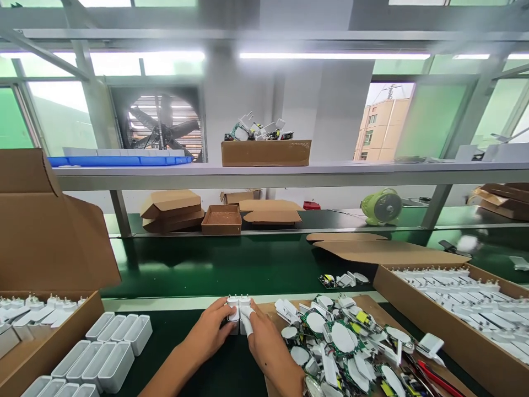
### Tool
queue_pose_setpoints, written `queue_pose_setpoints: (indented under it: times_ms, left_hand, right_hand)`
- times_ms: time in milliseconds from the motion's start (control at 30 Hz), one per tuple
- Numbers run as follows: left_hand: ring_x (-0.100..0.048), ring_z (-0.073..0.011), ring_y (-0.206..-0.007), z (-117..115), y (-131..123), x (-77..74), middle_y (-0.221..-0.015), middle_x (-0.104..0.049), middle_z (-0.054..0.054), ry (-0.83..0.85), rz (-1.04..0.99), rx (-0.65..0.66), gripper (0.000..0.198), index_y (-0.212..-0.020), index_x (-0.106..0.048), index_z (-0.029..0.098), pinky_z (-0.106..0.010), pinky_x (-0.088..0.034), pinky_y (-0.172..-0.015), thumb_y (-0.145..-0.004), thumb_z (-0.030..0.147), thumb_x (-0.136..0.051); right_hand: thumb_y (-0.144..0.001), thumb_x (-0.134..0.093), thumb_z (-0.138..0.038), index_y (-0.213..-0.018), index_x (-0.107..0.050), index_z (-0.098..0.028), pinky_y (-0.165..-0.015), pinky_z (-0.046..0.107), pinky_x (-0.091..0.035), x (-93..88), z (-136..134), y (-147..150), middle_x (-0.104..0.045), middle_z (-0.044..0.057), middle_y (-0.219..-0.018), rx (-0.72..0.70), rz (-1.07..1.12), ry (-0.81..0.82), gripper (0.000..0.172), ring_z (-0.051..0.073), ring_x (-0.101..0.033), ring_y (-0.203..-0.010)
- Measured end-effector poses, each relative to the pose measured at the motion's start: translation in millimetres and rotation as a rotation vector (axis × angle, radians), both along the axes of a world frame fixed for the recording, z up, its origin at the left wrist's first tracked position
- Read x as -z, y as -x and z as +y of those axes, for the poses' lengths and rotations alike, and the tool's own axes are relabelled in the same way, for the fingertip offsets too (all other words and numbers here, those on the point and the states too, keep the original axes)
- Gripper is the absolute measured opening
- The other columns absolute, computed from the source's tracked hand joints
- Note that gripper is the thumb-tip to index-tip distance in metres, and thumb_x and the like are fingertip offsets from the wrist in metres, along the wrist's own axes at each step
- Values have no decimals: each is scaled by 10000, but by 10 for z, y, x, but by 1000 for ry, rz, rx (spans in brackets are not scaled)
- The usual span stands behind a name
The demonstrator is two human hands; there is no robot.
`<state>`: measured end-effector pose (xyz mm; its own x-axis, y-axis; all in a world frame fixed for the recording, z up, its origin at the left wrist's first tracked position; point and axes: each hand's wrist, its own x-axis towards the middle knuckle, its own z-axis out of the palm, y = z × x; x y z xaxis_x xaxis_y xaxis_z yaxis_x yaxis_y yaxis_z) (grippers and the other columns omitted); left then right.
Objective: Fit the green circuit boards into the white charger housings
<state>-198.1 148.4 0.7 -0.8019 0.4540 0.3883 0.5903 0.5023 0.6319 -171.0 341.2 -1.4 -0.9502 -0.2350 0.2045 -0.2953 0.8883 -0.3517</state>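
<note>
Two small white plastic housings [233,302] stand side by side at the front edge of the bench, between my two hands. My left hand [211,330] is closed, thumb and fingers gripping the left one. From the other side my right hand [268,343] closes on the right one; a white covering or part lies along its finger and hides some of the housing. Close to my right wrist lies a heap of green circuit boards with white round discs [343,337]. Rows of open white plastic cases [116,365] sit left of my left forearm.
An open cardboard box [93,317] of white parts stands left, another box [417,314] of white parts right. Red-handled pliers or wires [440,380] lie by the heap. A few boards [343,280] rest on the green belt [215,264]. A shelf [165,177] spans above.
</note>
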Motion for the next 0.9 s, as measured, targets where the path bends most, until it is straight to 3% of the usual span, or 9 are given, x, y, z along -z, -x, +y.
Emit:
queue_pose_setpoints:
  times_ms: [200, 367, 500, 600, 667, 733, 833, 900]
  left_hand:
    - [-695, -274, -1170, 12, -2, -21, -1308, -692, -118, -25, -24, -21, 206, -1053, -675, 230, -414, -587, -1004, -893, 114, -619]
    - [-717, -252, -1051, 75, -22, -11, -1243, -686, -119, -39, -27, -56, 194, -1002, -617, 217, -405, -612, -925, -877, 72, -591]
    - [-665, -286, -1283, 138, -48, -45, -1394, -659, -159, -17, -34, -99, 278, -1078, -632, 210, -461, -565, -1074, -881, 22, -576]
    - [-567, -354, -1432, 80, -165, -181, -1578, -534, -209, 44, -51, -128, 432, -1246, -657, 192, -531, -513, -1153, -841, 42, -675]
    - [-489, -370, -1501, -73, -326, -329, -1667, -434, -192, 72, -55, -143, 573, -1396, -612, 214, -559, -467, -1199, -845, 114, -733]
    - [-435, -327, -1544, -356, -549, -486, -1682, -434, -126, 92, -29, -159, 596, -1484, -557, 265, -540, -404, -1255, -910, 213, -707]
    - [-544, -311, -1452, -1030, -912, -624, -1567, -581, -71, 221, 122, -265, 428, -1421, -627, 321, -538, -465, -1211, -1003, 408, -591]
    - [-644, -338, -1319, -1554, -1116, -605, -1442, -680, -61, 277, 187, -356, 410, -1277, -723, 336, -539, -535, -1135, -957, 567, -611]
  right_hand:
    - [-800, -417, 75, -1342, -634, -66, -1155, 439, -502, 92, -67, -76, -512, 244, -1601, 39, -33, -34, 600, 319, -594, -1416]
    - [-859, -374, 64, -1066, -732, -119, -991, 431, -597, 82, -126, -27, -450, 244, -1644, 96, -41, -50, 452, 337, -761, -1155]
    - [-855, -376, 74, -1160, -716, -115, -1077, 420, -550, 29, -166, 35, -538, 238, -1584, 72, -1, -2, 495, 317, -691, -1289]
    - [-817, -413, 57, -1186, -704, -95, -1140, 466, -506, -71, -138, -29, -563, 251, -1553, 13, 28, 54, 494, 332, -617, -1384]
    - [-815, -440, 15, -1213, -693, -96, -1188, 491, -462, -214, -20, -143, -539, 235, -1579, -29, 50, 87, 485, 338, -533, -1464]
    - [-854, -450, -57, -1294, -670, -157, -1211, 482, -440, -433, 213, -292, -571, 156, -1569, -45, 81, 118, 502, 306, -496, -1491]
    - [-904, -485, -225, -1373, -657, -188, -984, 474, -598, -845, 737, -538, -774, 130, -1247, 126, 99, 222, 501, 322, -728, -1144]
    - [-889, -517, -294, -1364, -679, -178, -845, 457, -628, -1083, 1118, -716, -801, 132, -1164, 286, 94, 247, 515, 328, -763, -969]
